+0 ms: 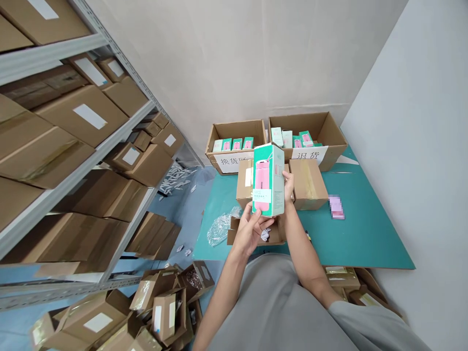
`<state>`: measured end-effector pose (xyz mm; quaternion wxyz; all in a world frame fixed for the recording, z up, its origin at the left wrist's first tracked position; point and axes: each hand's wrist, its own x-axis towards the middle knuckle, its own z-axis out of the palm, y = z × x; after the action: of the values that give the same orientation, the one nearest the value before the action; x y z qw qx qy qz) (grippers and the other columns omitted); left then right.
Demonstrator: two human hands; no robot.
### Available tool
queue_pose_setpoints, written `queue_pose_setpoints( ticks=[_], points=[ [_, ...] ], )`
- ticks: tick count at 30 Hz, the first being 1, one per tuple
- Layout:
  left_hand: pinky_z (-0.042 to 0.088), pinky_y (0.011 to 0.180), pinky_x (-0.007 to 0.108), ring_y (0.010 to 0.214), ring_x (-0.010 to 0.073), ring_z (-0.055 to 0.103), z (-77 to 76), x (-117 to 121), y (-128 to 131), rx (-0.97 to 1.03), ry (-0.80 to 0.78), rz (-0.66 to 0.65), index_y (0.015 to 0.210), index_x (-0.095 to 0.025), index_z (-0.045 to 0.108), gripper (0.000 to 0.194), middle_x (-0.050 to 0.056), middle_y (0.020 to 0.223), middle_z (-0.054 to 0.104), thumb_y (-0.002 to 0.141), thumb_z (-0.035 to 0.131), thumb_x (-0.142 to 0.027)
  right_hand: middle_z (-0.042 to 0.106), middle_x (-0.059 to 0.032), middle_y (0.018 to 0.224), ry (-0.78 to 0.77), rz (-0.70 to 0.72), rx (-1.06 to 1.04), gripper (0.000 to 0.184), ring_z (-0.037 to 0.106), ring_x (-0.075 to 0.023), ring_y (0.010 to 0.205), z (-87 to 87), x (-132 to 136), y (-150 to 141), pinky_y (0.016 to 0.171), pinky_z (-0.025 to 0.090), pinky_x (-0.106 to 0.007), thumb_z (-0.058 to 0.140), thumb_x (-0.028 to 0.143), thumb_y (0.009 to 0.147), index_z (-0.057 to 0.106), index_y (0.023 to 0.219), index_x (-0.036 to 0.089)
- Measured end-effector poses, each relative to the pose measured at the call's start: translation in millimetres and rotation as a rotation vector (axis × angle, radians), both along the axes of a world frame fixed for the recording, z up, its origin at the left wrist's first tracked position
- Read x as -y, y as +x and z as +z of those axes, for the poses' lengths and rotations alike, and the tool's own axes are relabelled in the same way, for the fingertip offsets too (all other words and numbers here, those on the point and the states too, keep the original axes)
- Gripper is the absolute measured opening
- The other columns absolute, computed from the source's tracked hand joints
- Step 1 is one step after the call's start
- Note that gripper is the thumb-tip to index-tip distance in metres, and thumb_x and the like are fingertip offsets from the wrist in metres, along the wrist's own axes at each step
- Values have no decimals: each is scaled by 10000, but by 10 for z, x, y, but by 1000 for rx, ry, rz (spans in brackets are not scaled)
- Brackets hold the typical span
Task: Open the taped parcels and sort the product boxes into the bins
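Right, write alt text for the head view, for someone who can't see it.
Left fingers and right fingers hold up a green-and-white box picturing a pink bottle, above a teal table. Behind it, two open cartons with white signs hold similar boxes. Shelves stacked with brown cartons stand at left.

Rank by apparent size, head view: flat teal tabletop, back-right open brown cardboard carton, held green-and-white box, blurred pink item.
Teal tabletop
Back-right carton
Green-and-white box
Pink item

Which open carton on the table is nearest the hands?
The small carton below the left hand; the other two stand farther back, bearing white signs.
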<state>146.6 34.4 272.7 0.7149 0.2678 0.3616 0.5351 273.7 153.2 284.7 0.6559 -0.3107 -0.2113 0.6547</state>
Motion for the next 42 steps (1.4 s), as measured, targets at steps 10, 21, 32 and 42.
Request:
queue_pose_setpoints(
  ticks=[10, 21, 32, 42],
  points=[
    [644, 909, 316, 1035, 192, 768, -181, -120, -82, -480, 187, 374, 1239, -244, 648, 713, 101, 1398, 687, 717, 1047, -522, 702, -68, 1554, 411, -86, 490, 672, 614, -302, 1494, 151, 6, 168, 1247, 545, -507, 867, 624, 899, 671, 1499, 392],
    [666, 890, 294, 1075, 169, 693, -289, -169, -36, -620, 345, 557, 1243, -254, 673, 608, 127, 1544, 551, 791, 1004, -488, 594, -73, 1670, 405, -81, 516, 1008, 616, -336, 1481, 238, 81, 141, 1218, 587, -525, 966, 574, 828, 448, 1683, 449],
    [667, 1020, 355, 1189, 215, 761, -418, -137, -109, -366, 236, 514, 1448, -302, 589, 638, 131, 1472, 630, 919, 875, -515, 743, -48, 1279, 309, -266, 479, 557, 704, -273, 1246, 54, -88, 268, 1023, 634, -406, 928, 537, 848, 657, 1301, 358],
    [612, 1208, 582, 1299, 349, 773, -83, -158, -114, -40, -2, 72, 1066, -203, 776, 448, 175, 1251, 819, 872, 825, -605, 800, -2, 1071, 157, -142, 186, 534, 783, -287, 1111, -62, -170, 416, 945, 676, -444, 869, 602, 748, 650, 1151, 327]
  ],
)
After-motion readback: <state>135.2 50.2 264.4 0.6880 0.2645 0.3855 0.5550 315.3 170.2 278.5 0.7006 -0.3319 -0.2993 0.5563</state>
